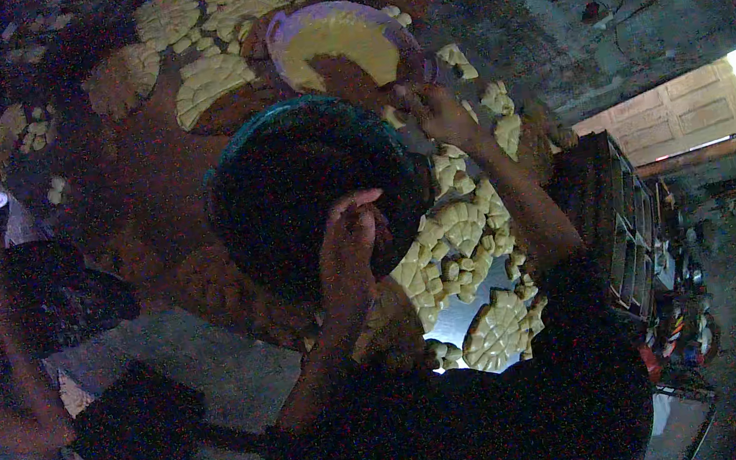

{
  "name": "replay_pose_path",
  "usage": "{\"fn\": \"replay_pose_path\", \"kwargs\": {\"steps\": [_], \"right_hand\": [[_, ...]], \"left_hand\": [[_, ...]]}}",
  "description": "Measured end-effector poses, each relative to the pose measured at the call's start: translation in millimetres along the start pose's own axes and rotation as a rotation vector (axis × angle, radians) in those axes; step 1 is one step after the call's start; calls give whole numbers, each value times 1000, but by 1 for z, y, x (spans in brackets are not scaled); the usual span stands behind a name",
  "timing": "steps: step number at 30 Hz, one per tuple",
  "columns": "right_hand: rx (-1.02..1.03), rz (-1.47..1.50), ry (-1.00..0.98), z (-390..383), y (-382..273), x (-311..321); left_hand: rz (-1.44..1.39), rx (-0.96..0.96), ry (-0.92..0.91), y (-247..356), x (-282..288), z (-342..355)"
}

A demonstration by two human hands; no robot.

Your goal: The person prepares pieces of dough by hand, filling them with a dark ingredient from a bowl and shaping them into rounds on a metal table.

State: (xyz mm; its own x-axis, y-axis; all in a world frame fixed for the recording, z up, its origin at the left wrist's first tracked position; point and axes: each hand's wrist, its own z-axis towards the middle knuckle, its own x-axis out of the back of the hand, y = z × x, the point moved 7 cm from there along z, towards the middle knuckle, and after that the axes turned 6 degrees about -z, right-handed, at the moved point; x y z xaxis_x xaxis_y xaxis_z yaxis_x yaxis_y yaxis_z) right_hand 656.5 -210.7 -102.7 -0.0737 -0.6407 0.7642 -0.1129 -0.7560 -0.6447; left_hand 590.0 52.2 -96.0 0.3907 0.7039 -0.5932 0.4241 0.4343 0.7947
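Note:
My left hand (350, 237) is over a dark bucket with a teal rim (267, 178), fingers curled; what they hold, if anything, is hidden in shadow. My right hand (436, 112) reaches to the near right edge of a lavender basin (296, 22) holding a pale yellow substance (350, 35), with a brown area I cannot make out inside. Its fingers are closed, and what is in them is too dark to tell. Pale scored dough rounds and pieces (499, 324) lie to the right of the bucket, and several more (216, 87) lie behind it.
Another person's bare arm (8, 346) is at the far left. A dark shelved rack (621, 223) stands at the right, with assorted items beside it. A pale wooden panelled door (662, 113) is in the grey wall at the upper right.

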Motion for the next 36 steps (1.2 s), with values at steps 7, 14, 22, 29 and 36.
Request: {"fn": "replay_pose_path", "kwargs": {"steps": [7,14,22,29,36], "right_hand": [[-274,1084,244,-179,-132,-9],[-24,1314,338,-318,-93,-4],[98,711,519,-477,-88,38],[191,142,673,-579,-105,65],[167,583,776,-625,-79,47]], "left_hand": [[-303,213,-29,-44,-34,-37],[-476,334,-90,-57,-109,-137],[-310,199,-307,-89,-192,-233],[713,-312,-449,-99,-242,-301],[818,-435,-399,-113,-255,-322]]}}
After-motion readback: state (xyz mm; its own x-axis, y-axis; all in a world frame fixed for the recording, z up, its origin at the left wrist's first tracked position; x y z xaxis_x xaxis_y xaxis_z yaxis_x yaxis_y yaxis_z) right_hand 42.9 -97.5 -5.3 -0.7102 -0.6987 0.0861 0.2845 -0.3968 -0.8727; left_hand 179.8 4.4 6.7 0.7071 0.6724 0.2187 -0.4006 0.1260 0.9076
